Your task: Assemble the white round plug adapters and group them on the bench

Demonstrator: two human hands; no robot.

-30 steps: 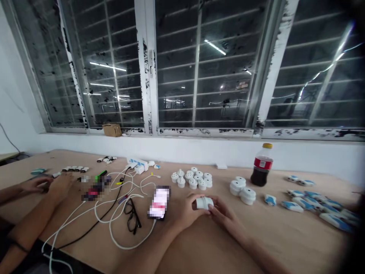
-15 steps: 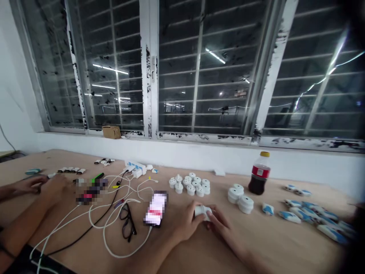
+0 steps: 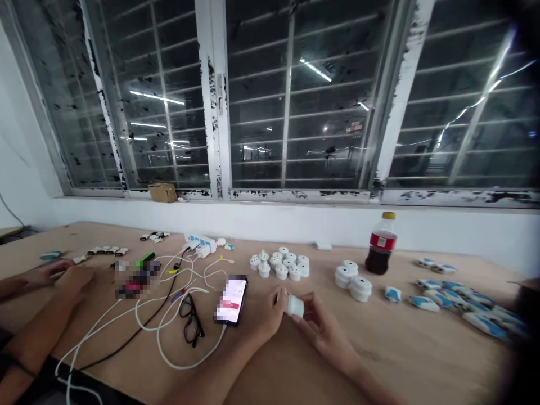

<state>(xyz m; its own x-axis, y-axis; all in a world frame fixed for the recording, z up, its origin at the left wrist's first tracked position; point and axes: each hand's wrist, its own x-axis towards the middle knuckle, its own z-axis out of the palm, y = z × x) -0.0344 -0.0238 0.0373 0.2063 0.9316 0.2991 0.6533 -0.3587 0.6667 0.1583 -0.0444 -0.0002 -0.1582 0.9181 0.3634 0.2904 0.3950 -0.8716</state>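
Note:
Low over the table, my left hand [image 3: 272,315] is closed on the left side of a white round stepped plastic piece [image 3: 296,306]. My right hand [image 3: 318,326] grips the same piece from the right, its thumb at the lower edge and fingers partly hidden behind. Beyond my hands stands a cluster of small white round plastic pieces [image 3: 289,264], several with dark holes on top. Larger white round pieces [image 3: 360,288] stand to the right, some stacked. A lit phone [image 3: 231,301] lies left of my left hand, plugged into a white cable.
Eyeglasses [image 3: 192,319] and tangled cables [image 3: 164,363] lie at left, by a power strip [image 3: 200,243]. A cola bottle [image 3: 381,244] stands at the back right, near many blue-and-white pieces [image 3: 451,295]. Another person's hands [image 3: 70,275] work at far left.
The white piece has turned in my hands, from lying sideways to showing its wide end toward the right. My right hand has shifted its hold. The view has tilted slightly.

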